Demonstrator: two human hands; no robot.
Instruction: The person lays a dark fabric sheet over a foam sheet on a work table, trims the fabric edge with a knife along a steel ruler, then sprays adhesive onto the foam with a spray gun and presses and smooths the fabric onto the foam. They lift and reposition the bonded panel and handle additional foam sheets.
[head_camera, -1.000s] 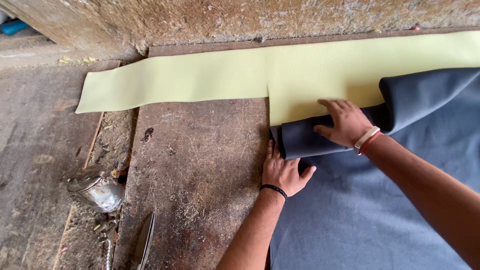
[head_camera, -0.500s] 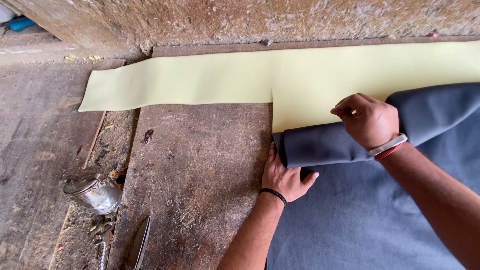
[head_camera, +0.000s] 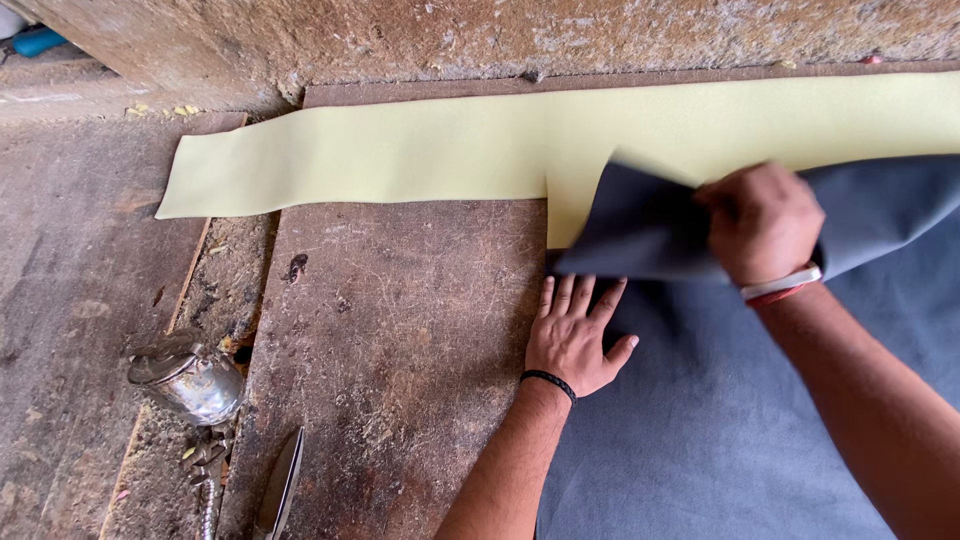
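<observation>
A worn wooden bench (head_camera: 400, 330) carries a grey sheet (head_camera: 720, 440) over a pale yellow strip (head_camera: 400, 150). The right hand (head_camera: 760, 222), fist closed, pinches the grey sheet's folded corner; the left hand (head_camera: 575, 335) presses flat, fingers spread, on its edge. A small metal can (head_camera: 190, 380) lies far left.

Bare worn board (head_camera: 400, 330) lies open at nine o'clock of the left hand (head_camera: 578, 335). At eight o'clock, a metal tin (head_camera: 190, 380) and a blade (head_camera: 280, 485) obstruct; the wall (head_camera: 520, 35) closes twelve o'clock.
</observation>
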